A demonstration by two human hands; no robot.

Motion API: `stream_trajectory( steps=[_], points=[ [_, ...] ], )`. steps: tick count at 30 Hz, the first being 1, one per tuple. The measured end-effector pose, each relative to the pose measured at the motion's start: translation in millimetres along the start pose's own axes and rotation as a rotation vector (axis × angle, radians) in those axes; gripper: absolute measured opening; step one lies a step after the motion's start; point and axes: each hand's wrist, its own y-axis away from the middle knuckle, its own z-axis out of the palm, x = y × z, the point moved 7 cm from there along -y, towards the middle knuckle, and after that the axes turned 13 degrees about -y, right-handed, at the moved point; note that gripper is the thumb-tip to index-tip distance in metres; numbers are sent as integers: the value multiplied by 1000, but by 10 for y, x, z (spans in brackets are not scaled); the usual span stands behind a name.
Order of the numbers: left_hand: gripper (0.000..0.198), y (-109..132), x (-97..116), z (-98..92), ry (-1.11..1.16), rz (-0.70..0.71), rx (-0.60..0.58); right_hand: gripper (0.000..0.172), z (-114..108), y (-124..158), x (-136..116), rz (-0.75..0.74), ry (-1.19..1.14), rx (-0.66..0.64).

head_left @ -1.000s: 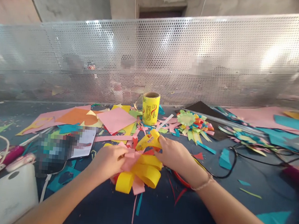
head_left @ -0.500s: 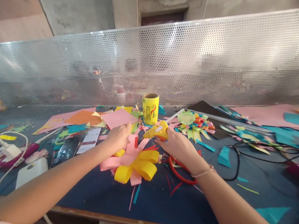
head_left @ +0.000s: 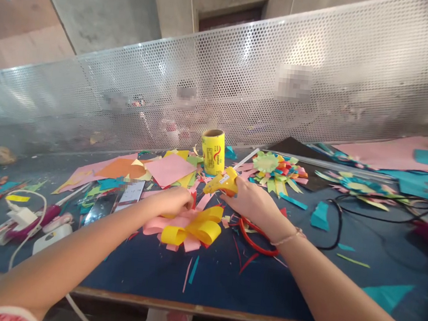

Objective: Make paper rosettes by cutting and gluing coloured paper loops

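A: How much room is there around the work?

B: Take the looped pink-and-yellow paper flower (head_left: 192,229) as the dial's centre. Open navy tabletop (head_left: 142,275) runs at six o'clock down to the brown front edge (head_left: 184,307). A silver perforated metal screen (head_left: 238,97) stands across twelve.

A: And the hands?

B: The left hand (head_left: 175,202) is at eleven, fingers curled down by the flower's far side; I can't tell whether they pinch anything. The right hand (head_left: 250,202), at two, is wrapped around a yellow plastic glue gun (head_left: 221,182), nozzle towards nine.

A: Any containers?

B: One upright, hollow yellow printed tube (head_left: 213,153) at twelve. Its top is open, but I can't see what's inside.

A: Counts?

B: One glue gun. One red ring (head_left: 254,247) at three, partly behind the right wrist. Two fringed multicoloured paper rosettes (head_left: 266,164), near two and between two and three. Two thin strips at six: a pink strip (head_left: 187,275) and a blue strip (head_left: 193,269).
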Motion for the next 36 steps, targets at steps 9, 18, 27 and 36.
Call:
stream_trajectory(
  steps=[9,18,27,36],
  points=[
    [24,63,59,-70,-52,-31,23,49,-56,-1,31,68,45,-37],
    [23,245,3,-327,-50,34,106,57,-14,-37,153,106,20,14],
    [32,1258,169,-349,-116,-110,313,56,-105,23,-15,68,-21,35],
    [29,1344,126,-137,-128,-37,366,51,-134,116,-198,20,-15,43]
  ],
)
